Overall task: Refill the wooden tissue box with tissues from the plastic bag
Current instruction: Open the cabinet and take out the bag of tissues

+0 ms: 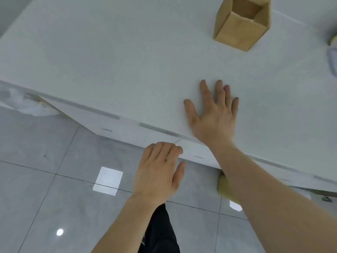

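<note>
The wooden tissue box [240, 30] stands upright at the far right of the white counter [109, 61], its top open and its inside looking empty. My right hand [213, 114] lies flat on the counter near the front edge, fingers spread, holding nothing, well short of the box. My left hand [158, 172] hovers below the counter's edge over the floor, fingers loosely curved, empty. A pale plastic object [332, 59] shows at the right frame edge; whether it is the tissue bag I cannot tell.
White drawer fronts [127, 128] run under the counter edge. Below lies a grey tiled floor [45, 179] with light reflections. A yellowish object [225, 187] sits under the counter behind my right forearm. My dark trouser leg [160, 230] is at the bottom.
</note>
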Demonstrator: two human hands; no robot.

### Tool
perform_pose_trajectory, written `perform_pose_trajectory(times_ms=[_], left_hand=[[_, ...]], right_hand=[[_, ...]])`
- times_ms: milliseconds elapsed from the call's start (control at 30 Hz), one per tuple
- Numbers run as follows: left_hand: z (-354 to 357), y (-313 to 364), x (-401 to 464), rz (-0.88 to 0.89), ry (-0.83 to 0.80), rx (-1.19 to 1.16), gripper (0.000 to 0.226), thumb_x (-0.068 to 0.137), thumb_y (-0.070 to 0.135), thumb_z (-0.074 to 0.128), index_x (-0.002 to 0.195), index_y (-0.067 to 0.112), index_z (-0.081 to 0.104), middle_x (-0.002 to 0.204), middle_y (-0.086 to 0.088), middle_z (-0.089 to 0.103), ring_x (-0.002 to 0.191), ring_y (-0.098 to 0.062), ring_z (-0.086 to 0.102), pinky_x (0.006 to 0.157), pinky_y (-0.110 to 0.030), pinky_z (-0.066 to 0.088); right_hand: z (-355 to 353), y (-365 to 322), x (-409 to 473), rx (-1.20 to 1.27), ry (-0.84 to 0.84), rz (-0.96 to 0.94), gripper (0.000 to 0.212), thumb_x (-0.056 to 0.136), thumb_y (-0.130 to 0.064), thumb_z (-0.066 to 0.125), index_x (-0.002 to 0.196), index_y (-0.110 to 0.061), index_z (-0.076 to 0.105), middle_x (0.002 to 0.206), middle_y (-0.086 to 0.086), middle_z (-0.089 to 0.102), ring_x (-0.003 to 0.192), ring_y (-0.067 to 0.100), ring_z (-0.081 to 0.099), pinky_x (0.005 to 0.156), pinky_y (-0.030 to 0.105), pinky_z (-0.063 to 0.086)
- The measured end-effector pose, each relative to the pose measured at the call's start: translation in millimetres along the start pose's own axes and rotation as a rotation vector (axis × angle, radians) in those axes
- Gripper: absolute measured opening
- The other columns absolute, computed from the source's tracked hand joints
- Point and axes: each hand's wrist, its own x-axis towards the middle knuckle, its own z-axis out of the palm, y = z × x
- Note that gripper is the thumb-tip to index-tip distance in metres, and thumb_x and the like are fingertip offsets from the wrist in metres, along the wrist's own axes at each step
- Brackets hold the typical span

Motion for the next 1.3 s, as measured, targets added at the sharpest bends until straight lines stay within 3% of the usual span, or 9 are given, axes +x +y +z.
perform_pose_trajectory(times_ms=[100, 200, 333, 633, 833, 933, 1133, 1300], left_hand=[[15, -6, 3, -0.029, -0.085, 0.109, 0.060, 0.094, 0.041, 0.053, 0.146, 0.013, 0.046, 0.149, -0.006, 0.051, 0.143, -0.029, 0.042, 0.122, -0.047, 0.028], [25, -8, 16, -0.040, -0.131, 0.164, 0.073, 0.091, 0.044, 0.054, 0.154, 0.013, 0.034, 0.156, -0.007, 0.042, 0.149, -0.031, 0.031, 0.126, -0.050, 0.017], [36, -10, 20, -0.075, -0.170, 0.208, 0.078, 0.089, 0.045, 0.058, 0.155, 0.017, 0.029, 0.157, -0.007, 0.036, 0.151, -0.034, 0.024, 0.126, -0.053, 0.014], [26, -11, -25, -0.146, -0.156, 0.130, 0.051, 0.094, 0.051, 0.046, 0.142, 0.034, 0.041, 0.152, 0.006, 0.037, 0.152, -0.022, 0.022, 0.122, -0.051, 0.023], [16, -18, -93, -0.221, -0.144, 0.117, 0.042, 0.095, 0.058, 0.041, 0.124, 0.030, 0.053, 0.140, 0.003, 0.051, 0.147, -0.023, 0.034, 0.117, -0.052, 0.033], [7, -25, -124, -0.246, -0.124, 0.126, 0.040, 0.093, 0.057, 0.047, 0.118, 0.026, 0.056, 0.132, 0.002, 0.057, 0.143, -0.024, 0.042, 0.113, -0.053, 0.038], [-7, -41, -171, -0.302, -0.067, 0.177, 0.032, 0.092, 0.048, 0.057, 0.109, 0.021, 0.061, 0.123, -0.001, 0.062, 0.139, -0.025, 0.047, 0.105, -0.050, 0.044], [-14, -61, -209, -0.394, 0.022, 0.234, 0.024, 0.089, 0.030, 0.055, 0.105, 0.015, 0.065, 0.119, -0.004, 0.064, 0.138, -0.025, 0.049, 0.102, -0.046, 0.044]], right_hand=[[2, 1, 1, -0.033, 0.025, -0.007, 0.076, 0.094, -0.073, 0.028, 0.160, -0.035, 0.028, 0.171, 0.010, 0.022, 0.158, 0.033, 0.013, 0.127, 0.058, 0.011], [6, 1, 1, -0.018, 0.039, -0.015, 0.076, 0.094, -0.074, 0.028, 0.159, -0.035, 0.029, 0.170, 0.010, 0.022, 0.158, 0.033, 0.014, 0.127, 0.058, 0.010], [6, 4, 3, -0.023, 0.032, -0.012, 0.077, 0.093, -0.075, 0.027, 0.160, -0.036, 0.028, 0.171, 0.008, 0.020, 0.159, 0.031, 0.011, 0.128, 0.056, 0.008], [6, 3, 2, -0.046, 0.022, -0.015, 0.079, 0.093, -0.076, 0.024, 0.160, -0.036, 0.025, 0.171, 0.008, 0.019, 0.159, 0.032, 0.011, 0.128, 0.057, 0.009], [4, 5, -1, -0.029, 0.009, -0.036, 0.074, 0.097, -0.070, 0.026, 0.161, -0.032, 0.025, 0.171, 0.012, 0.019, 0.159, 0.034, 0.011, 0.128, 0.057, 0.008], [3, -5, -15, 0.025, 0.039, -0.031, 0.068, 0.101, -0.060, 0.034, 0.158, -0.023, 0.035, 0.166, 0.015, 0.030, 0.155, 0.036, 0.022, 0.126, 0.057, 0.016], [18, -66, -99, 0.217, 0.237, -0.352, 0.048, 0.101, -0.037, 0.054, 0.142, -0.013, 0.060, 0.151, 0.020, 0.053, 0.142, 0.039, 0.047, 0.116, 0.055, 0.037], [51, -101, -157, 0.266, 0.133, -0.602, 0.038, 0.097, -0.023, 0.060, 0.133, -0.011, 0.066, 0.142, 0.016, 0.060, 0.137, 0.035, 0.052, 0.109, 0.051, 0.046]])
